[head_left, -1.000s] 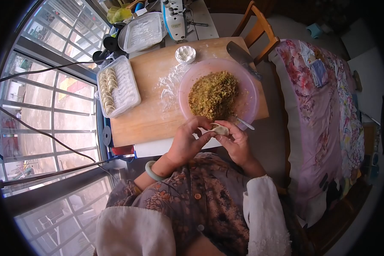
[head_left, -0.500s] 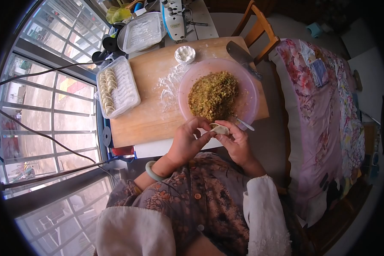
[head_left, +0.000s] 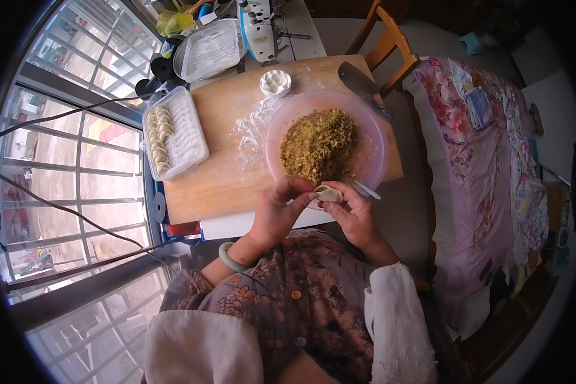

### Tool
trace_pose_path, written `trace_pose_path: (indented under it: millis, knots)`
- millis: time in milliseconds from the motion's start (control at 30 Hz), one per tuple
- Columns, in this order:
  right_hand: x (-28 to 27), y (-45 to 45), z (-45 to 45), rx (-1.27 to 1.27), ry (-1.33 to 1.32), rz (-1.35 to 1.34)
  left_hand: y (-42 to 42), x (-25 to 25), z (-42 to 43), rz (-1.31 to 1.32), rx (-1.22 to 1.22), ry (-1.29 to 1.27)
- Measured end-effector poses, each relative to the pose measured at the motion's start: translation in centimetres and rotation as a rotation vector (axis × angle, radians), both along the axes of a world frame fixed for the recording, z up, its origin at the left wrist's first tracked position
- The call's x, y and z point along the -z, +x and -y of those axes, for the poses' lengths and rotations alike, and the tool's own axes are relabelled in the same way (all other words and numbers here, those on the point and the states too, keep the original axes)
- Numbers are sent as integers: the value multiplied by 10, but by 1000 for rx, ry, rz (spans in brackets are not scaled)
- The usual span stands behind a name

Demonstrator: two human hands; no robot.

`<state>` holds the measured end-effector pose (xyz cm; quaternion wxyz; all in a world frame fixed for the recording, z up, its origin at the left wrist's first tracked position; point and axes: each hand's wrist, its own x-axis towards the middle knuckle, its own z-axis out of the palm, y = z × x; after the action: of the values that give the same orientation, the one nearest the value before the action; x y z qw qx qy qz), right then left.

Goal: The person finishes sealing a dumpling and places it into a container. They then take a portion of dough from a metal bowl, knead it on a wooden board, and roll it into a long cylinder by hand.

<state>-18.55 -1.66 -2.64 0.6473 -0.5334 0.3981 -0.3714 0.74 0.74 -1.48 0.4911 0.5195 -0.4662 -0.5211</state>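
A pale, folded dumpling is pinched between both hands at the near rim of the pink bowl. My left hand, with a pale bangle on its wrist, grips the dumpling's left end between thumb and fingers. On the other end, the thumb and fingers of my right hand are closed. Chopped greenish-brown filling is heaped in the bowl, just beyond my hands. A spoon handle sticks out over the bowl's near right rim, beside my right hand.
At the left of the wooden board, a floured plastic tray holds several dumplings. A small flour bowl and a cleaver lie at the back. Behind stands a sewing machine; a wooden chair is at right.
My left thumb and fingers have shifted slightly along the dumpling's edge. Both hands still hold it in nearly the same place, and the view has moved a little.
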Motion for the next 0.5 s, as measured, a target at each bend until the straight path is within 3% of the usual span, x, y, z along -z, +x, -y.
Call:
trace_pose_path:
  millis: [267,500]
  knots:
    - [4,1,0,-18,35,40,-1,-10,2,525,-29,-338]
    - [-8,-1,0,4,-63,-66,5,-7,2,258,67,-91]
